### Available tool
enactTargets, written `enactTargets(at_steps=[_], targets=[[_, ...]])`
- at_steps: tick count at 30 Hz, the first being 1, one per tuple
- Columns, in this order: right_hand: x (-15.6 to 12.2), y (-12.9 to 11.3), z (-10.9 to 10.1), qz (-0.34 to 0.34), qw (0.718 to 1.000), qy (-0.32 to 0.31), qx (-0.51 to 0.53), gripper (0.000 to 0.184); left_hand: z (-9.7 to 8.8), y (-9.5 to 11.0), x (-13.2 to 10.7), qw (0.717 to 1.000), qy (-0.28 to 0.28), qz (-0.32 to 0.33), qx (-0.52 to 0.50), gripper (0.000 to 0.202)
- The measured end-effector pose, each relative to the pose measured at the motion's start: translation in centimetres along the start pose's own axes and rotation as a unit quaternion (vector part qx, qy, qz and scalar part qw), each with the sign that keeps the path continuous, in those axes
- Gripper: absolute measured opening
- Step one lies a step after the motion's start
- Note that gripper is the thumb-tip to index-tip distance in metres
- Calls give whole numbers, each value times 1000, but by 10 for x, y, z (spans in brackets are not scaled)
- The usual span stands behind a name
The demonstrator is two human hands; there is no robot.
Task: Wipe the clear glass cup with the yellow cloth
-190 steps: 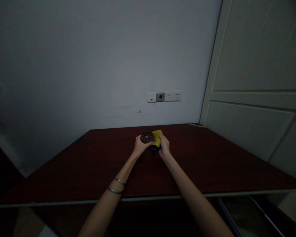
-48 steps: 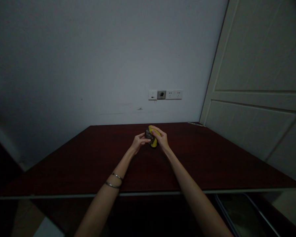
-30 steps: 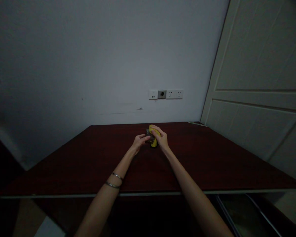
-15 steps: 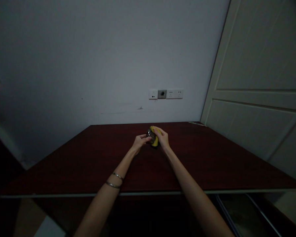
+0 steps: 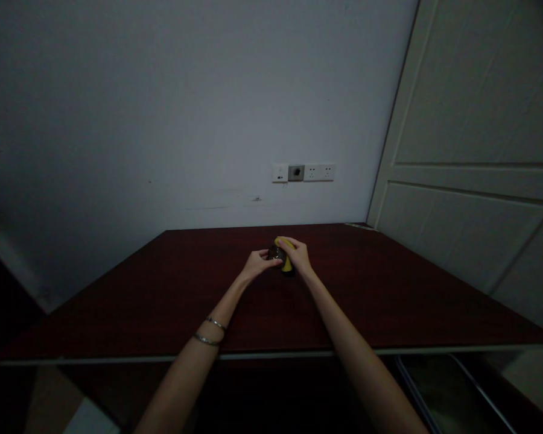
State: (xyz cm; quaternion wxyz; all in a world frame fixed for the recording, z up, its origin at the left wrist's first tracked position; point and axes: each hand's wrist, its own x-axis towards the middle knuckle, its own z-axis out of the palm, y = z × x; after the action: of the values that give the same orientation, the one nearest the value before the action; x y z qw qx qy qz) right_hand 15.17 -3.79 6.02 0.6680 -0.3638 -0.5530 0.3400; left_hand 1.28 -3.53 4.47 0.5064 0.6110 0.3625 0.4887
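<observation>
- Across the far half of the dark red table (image 5: 131,295), near its middle: two bare hands, close together, one object in each.
- Left hand (image 5: 256,264): grasping a small dark glass dish (image 5: 276,254) between fingers and thumb, thumb along the near side.
- Glass dish: between the hands, tilted; whether it touches the tabletop cannot be told.
- Right hand (image 5: 300,256): clenched around a yellow cloth (image 5: 288,263), pressed to the dish's right side; lower end of cloth dark.
- Bracelets (image 5: 206,340): two, silver-coloured, on the left forearm.
- Wall (image 5: 208,120): pale, behind the table; scuffed low down.
- Wall plates (image 5: 319,172): one row, white with one grey, above the table's far edge.
- Panelled door (image 5: 470,235): pale, to the right.
- Metal-edged item (image 5: 411,386): below the table's near edge, right; contents too dim to identify.
</observation>
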Motion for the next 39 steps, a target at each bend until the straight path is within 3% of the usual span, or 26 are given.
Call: enactTargets(at_steps=[10,16,19,26,34,39], targets=[[-4,-13,1,-123,991,-57,19,21,-2,1,-2,998,13,7,-54,45],[-2,-4,2,-35,998,2,51,34,0,-6,0,997,2,-4,-71,45],[-2,-3,2,-6,998,2,65,38,1,-5,1,998,12,-6,-67,47],[-5,-13,3,-139,990,-38,5,25,0,-3,2,992,28,17,-119,45],[-1,4,1,5,997,14,82,39,-1,-2,-1,993,-11,-6,-114,46],[0,0,1,27,993,4,117,41,-4,-1,-1,990,-43,8,-134,49]])
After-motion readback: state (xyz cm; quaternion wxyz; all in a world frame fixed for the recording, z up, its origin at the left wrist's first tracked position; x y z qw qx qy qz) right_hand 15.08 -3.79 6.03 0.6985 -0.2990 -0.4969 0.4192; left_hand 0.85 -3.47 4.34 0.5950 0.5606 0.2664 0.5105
